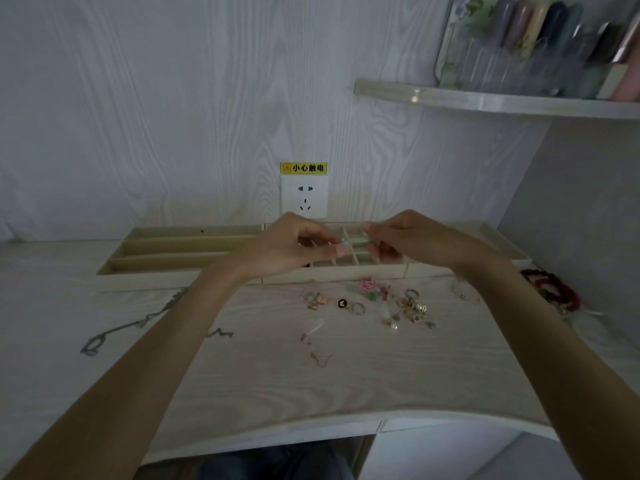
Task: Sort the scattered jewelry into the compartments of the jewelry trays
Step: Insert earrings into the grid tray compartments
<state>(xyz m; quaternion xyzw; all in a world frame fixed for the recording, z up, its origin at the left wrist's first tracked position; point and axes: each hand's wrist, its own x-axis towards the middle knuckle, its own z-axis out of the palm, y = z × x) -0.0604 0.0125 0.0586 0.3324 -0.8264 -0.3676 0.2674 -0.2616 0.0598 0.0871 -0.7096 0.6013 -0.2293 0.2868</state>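
Both hands hover over the middle tray (363,273): left hand (294,245) and right hand (408,237) each pinch one small pale piece (353,239). Lower it squarely into one small compartment, then release; the blur hides what it is.

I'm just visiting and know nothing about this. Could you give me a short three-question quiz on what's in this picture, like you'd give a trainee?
1. True or false: both hands, the left hand and the right hand, are raised above the jewelry trays.
2. Multiple choice: the dark red bead bracelet lies (A) inside a tray, (B) on the desk at the far right, (C) on the shelf.
3. Fill in: the yellow warning label sits directly above a wall ______.

Key: 1 true; 2 B; 3 socket.
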